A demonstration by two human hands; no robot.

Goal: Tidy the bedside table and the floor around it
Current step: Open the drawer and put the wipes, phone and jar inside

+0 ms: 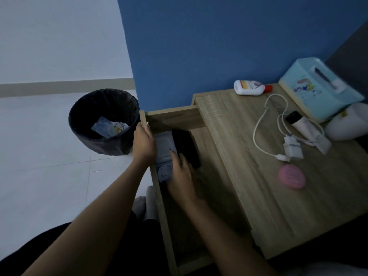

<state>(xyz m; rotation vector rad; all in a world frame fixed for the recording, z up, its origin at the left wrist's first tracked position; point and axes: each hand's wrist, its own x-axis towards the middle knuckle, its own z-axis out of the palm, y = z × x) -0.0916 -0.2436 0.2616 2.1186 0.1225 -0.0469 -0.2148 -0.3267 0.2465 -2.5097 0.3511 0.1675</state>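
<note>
Your right hand (180,172) is covering the near end of the pale pack (165,146) in the drawer, so its print isn't reading at all. The black thing (186,146) beside it is sitting in shadow and I can't tell what it is. Your left hand (143,143) is gripping the drawer front (166,236), fingertips tucking out of sight. The white rounded thing (350,124) is getting cut off by the right edge. The labels on the white bottle (250,88) and on the packet (108,126) in the bin (83,136) are blurring out, way too small to read.

Left grip (144,143) holds drawer (175,118), right grip (182,176) inside
</note>
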